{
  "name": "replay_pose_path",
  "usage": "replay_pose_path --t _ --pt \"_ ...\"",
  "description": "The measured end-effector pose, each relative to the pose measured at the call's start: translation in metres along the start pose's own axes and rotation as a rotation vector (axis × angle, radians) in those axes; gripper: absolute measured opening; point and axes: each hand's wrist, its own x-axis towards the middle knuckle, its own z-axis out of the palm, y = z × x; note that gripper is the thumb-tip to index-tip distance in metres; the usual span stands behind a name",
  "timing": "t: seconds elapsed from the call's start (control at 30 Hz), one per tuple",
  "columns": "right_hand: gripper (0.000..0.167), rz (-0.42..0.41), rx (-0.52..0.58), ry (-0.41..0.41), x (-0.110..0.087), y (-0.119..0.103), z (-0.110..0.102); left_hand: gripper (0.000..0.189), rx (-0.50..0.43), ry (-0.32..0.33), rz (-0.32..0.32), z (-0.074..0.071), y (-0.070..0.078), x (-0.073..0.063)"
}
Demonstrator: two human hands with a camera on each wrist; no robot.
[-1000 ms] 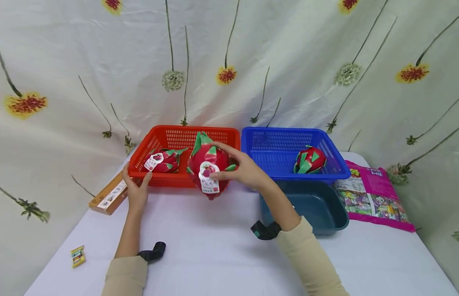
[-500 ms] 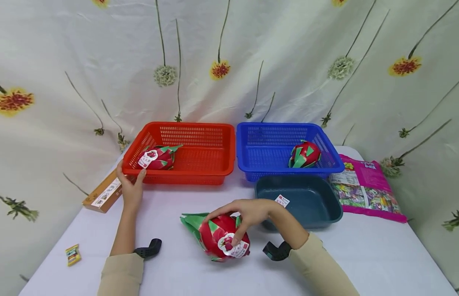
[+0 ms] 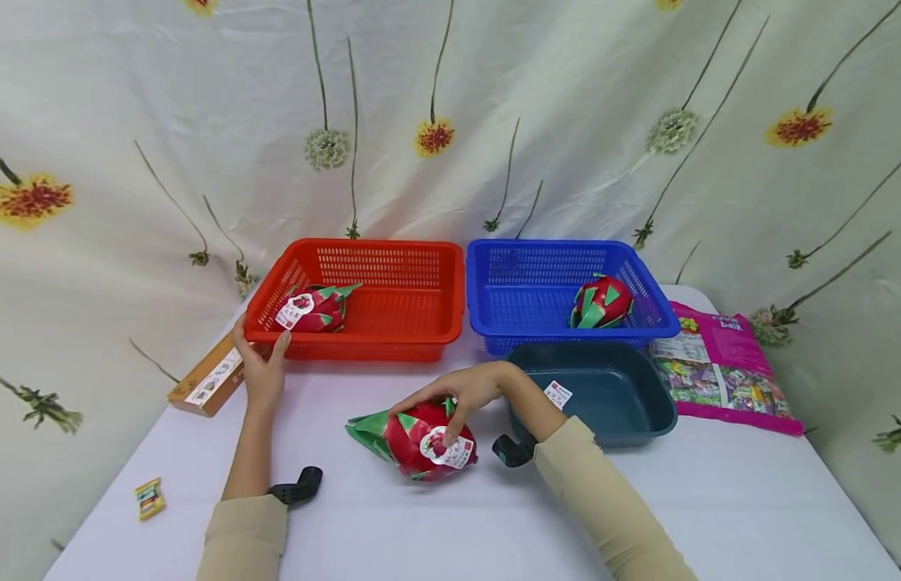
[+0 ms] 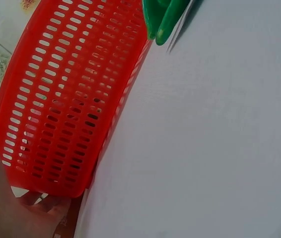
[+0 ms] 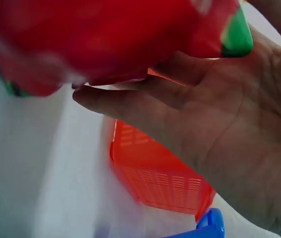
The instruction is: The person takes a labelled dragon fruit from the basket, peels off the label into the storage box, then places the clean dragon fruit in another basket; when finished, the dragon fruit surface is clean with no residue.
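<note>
My right hand (image 3: pixel 468 391) grips a dragon fruit (image 3: pixel 414 444) with a round white label, from above and behind, low over the table in front of the baskets. Its green leafy tip points left. In the right wrist view the fruit's red skin (image 5: pixel 105 39) is blurred and fingers curl round it. My left hand (image 3: pixel 261 375) holds the front left corner of the red basket (image 3: pixel 378 352), thumb in front and fingers round the rim. Another labelled dragon fruit (image 3: pixel 323 313) lies inside that basket, at its left.
Right of the red basket stands a blue basket (image 3: pixel 552 332) holding a dragon fruit (image 3: pixel 605 303). A dark teal basin (image 3: pixel 625 440) with a white label (image 3: pixel 558 394) stands before it. Around are a pink candy bag (image 3: pixel 734 379), a long carton (image 3: pixel 207 383) and a small yellow packet (image 3: pixel 149 499).
My right hand has brought the dragon fruit from over the red basket's front down toward me, then slightly back and left. The fruit has turned onto its side. My left hand keeps its hold.
</note>
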Motion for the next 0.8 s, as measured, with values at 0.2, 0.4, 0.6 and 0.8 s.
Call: replay_pose_path --t 0.2,0.4,0.6,0.8 --pt "0.083 0.026 -0.062 0.141 -0.012 -0.003 0.009 0.072 -0.020 -0.008 0.011 0.002 0.000 0.002" --pt "0.084 0.104 -0.141 0.536 -0.033 -0.005 0.050 0.072 0.001 -0.001 0.004 0.003 -0.004 0.001" --pt "0.091 0.119 -0.177 0.859 -0.035 0.004 0.102 0.072 -0.019 0.006 0.001 0.002 -0.007 -0.001" --pt "0.104 0.090 -0.207 1.009 -0.023 0.019 0.124 0.071 -0.016 0.009 0.012 0.001 -0.007 -0.001"
